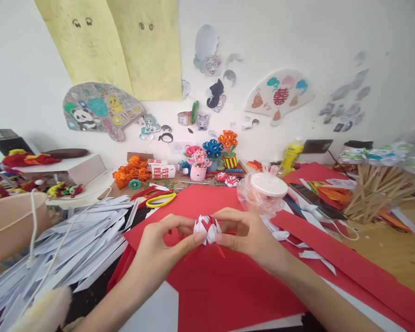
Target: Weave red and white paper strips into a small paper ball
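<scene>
Between my two hands is a small folded-paper ball [207,229] with white and red pointed petals, held above a stack of red paper [228,281]. My left hand [171,235] pinches its left side between thumb and fingers. On the other side, the thumb and fingers of my right hand [244,233] close on it too. Thin red ends stick out below the ball. Two similar red and white folded pieces [227,178] lie farther back, near the wall.
Loose white paper strips [90,240] cover the left side, with yellow-handled scissors [161,199] beside them. Behind the red paper stand a white-lidded container [269,184] and flower pots [198,171]. Wooden sticks [373,193] and a yellow bottle [291,156] are at right.
</scene>
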Motion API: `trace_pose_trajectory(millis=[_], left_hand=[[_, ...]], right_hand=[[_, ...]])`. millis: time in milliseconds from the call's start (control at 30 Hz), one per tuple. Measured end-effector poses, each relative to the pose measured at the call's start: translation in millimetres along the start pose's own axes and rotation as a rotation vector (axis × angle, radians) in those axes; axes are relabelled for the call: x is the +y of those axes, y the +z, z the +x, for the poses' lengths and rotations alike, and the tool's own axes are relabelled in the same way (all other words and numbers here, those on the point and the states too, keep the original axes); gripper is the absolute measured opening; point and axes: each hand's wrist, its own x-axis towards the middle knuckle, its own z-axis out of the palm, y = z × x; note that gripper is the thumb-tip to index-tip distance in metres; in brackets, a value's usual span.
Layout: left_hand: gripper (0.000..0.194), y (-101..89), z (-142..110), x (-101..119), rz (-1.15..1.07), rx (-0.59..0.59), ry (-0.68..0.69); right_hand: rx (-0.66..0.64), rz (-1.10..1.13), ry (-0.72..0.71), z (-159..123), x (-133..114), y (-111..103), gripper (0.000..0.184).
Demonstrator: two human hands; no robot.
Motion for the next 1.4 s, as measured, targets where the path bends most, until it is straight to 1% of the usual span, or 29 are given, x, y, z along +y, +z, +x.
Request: trace_pose_trajectory(millis=[100, 200, 267, 400, 600, 667, 767, 900, 1000, 1100, 1200, 1267, 1400], left_hand=[[0.022, 0.0, 2.3, -2.7, -0.004, 0.009, 0.044], [0.022, -0.6, 2.7, -1.3, 0.06, 0.023, 0.077], [0.021, -0.7, 1.7, 0.6, 0.098, 0.03, 0.082], [0.018, 1.2, -1.3, 1.9, 0.128, -0.008, 0.074], [0.017, 1.7, -2.0, 3.8, 0.138, 0.008, 0.077], [0.017, -1.2, -1.2, 5.0, 0.116, -0.019, 0.097], [0.017, -7.0, 0.6, 7.2, 0.075, -0.085, 0.108], [0.012, -9.7, 2.4, 9.1, 0.056, -0.117, 0.077], [0.011, -7.0, 1.4, 7.3, 0.046, -0.102, 0.079], [0.011, -4.5, -1.7, 4.7, 0.048, -0.074, 0.108], [0.01, -4.2, -4.5, 3.9, 0.054, -0.085, 0.139], [0.012, -4.4, -5.3, 3.8, 0.068, -0.081, 0.168], [0.012, -4.2, -4.9, 2.7, 0.118, -0.032, 0.251]], right_hand=[[0.054, 0.008, 0.011, 0.1, 2.7, 1.6, 0.031], [0.051, 0.015, 0.016, -0.1, 3.5, 2.4, 0.032], [0.032, 0.023, 0.022, -0.2, 3.6, 2.1, 0.034], [0.024, 0.031, 0.024, -0.3, 5.5, 2.1, 0.041], [0.047, -0.028, -0.011, -1.9, 5.8, 5.5, 0.042], [0.057, -0.052, -0.007, -2.2, 5.0, 4.7, 0.039], [0.034, -0.055, -0.008, -1.9, 4.4, 2.0, 0.034], [0.042, -0.022, -0.032, -1.3, 6.4, -0.1, 0.041], [0.054, 0.008, -0.084, -1.3, 9.3, 0.4, 0.041], [0.047, 0.042, -0.117, -1.5, 11.5, 1.2, 0.036], [0.05, 0.038, -0.152, -1.9, 12.0, 1.9, 0.034], [0.064, 0.011, -0.181, -2.2, 11.7, 2.6, 0.035], [0.08, -0.001, -0.207, -2.6, 11.1, 4.5, 0.034]])
